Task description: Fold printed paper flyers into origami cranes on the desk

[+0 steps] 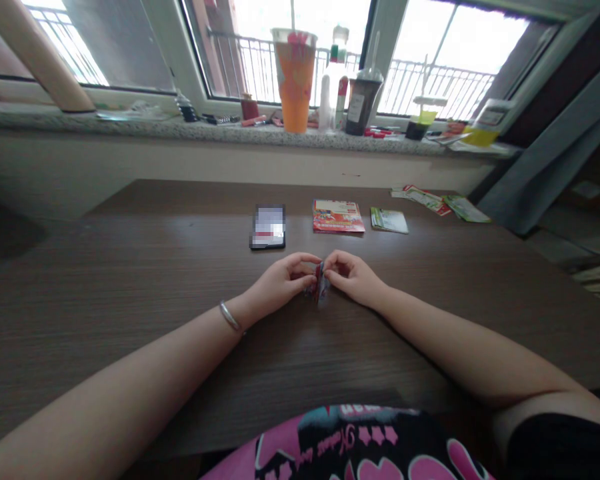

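Over the middle of the table, my left hand and my right hand meet at a small, thin printed piece in red, white and bluish colours. Its upper edge is pinched between the fingertips of both hands, and its lower end points down toward the tabletop. Whether it is a card or a folded packet, I cannot tell. A silver bangle circles my left wrist. Just beyond my hands lie a stack of red-and-cream printed sheets and a smaller pile of green-and-white cards.
A phone with a lit screen rests left of the red stack. Green and red paper strips spread at the back right of the brown table. Along the granite windowsill stand a tall orange drink cup, a dark cup and bottles.
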The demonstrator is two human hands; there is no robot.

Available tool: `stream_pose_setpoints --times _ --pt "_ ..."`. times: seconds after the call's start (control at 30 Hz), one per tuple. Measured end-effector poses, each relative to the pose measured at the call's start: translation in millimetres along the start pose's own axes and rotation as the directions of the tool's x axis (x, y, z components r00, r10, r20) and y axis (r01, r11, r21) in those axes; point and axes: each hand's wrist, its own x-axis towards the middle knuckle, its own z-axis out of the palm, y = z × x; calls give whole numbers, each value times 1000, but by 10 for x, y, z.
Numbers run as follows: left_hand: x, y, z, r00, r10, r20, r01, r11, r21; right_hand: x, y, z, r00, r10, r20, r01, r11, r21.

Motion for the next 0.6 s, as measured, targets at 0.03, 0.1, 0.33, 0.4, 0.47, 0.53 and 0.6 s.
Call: stream_pose_setpoints --times 0.03,0.1,0.33,0.4,0.47,0.53,0.6 --pt "1 3 4 1000 -18 12 18 1000 -14 -4 -4 5 1000 -13 -14 12 999 -31" --pt "1 8 19 997 -47 53 49 998 -43 -13 -16 9 998 -44 -44 40 995 -91" --pt "-6 24 70 996 -75 49 73 997 31 -39 -94 10 981 -190 -41 171 944 -283" --pt "-13 30 67 996 -75 44 71 994 89 -41 -107 10 975 -222 -24 204 929 -308" --pt "-17 33 61 996 -75 37 71 991 114 -42 -113 4 966 -259 5 246 913 -326" --pt "-19 35 56 996 -80 40 75 991 109 -43 -118 -13 952 -303 50 302 892 -335" --pt "-18 40 55 994 -94 59 89 992 84 -43 -123 -40 932 -349 98 360 868 -342"
